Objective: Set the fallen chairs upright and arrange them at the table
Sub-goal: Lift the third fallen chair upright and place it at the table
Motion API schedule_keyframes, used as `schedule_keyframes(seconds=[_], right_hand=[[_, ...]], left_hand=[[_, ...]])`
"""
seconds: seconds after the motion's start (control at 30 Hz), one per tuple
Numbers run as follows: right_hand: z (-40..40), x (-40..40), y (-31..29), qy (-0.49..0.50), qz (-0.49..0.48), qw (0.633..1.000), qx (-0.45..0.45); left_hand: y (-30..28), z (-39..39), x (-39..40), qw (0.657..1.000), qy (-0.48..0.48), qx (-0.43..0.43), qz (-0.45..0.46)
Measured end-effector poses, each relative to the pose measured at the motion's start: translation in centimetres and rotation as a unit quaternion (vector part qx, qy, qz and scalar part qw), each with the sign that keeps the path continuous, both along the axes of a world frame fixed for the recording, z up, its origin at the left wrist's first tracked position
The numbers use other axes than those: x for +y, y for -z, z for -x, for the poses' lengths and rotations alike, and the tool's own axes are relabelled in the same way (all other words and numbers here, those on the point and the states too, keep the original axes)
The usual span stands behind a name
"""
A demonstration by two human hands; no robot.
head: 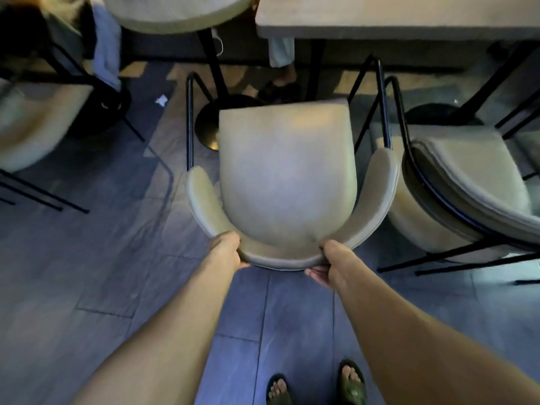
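Grey-blue floor tiles (122, 276) underfoot, dim light. Far left, one chair (32, 133) sits blurred, seemingly upright. Centre, I have the pale armchair (287, 176) on its feet, facing the rectangular table (394, 21) but not yet tucked in. Left hand (226, 249) and right hand (328, 263) each have fingers wrapped tight over the curved backrest rim, arms stretched forward. Right, another chair (467, 188) lies tipped on its side: my guess, roughly halfway, that one remains.
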State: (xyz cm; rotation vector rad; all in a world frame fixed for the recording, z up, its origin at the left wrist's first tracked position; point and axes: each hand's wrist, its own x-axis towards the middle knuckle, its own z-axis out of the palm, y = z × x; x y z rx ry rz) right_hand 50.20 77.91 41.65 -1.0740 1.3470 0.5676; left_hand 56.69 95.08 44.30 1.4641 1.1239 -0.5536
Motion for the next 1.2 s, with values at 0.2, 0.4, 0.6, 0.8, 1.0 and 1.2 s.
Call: schedule_keyframes(seconds=[0.2,0.4,0.6,0.8,1.0,1.2], right_hand=[[-3.8,-0.3,-1.2,0.010,-0.023,0.999,-0.026],[-8.4,-2.2,-2.4,0.009,-0.015,0.999,-0.033],[-12.9,-4.0,-3.4,-0.010,-0.014,1.000,-0.018],[-14.8,-5.1,-3.8,-0.004,-0.018,1.000,-0.004],[-14.5,-5.0,-4.9,0.000,-0.054,0.999,-0.004],[-14.0,-5.4,-5.5,-0.015,-0.076,0.997,-0.014]], left_hand=[[-1.2,-4.6,-1.5,0.998,0.041,-0.031,-0.028],[-1.1,-10.1,-3.0,0.997,0.057,-0.042,-0.019],[0.0,-14.9,-3.9,0.997,0.063,-0.040,-0.024],[0.8,-17.2,-4.6,0.997,0.065,-0.035,-0.029],[1.9,-17.5,-3.6,0.996,0.073,-0.030,-0.046],[0.2,-16.7,-4.2,0.991,0.102,-0.035,-0.073]])
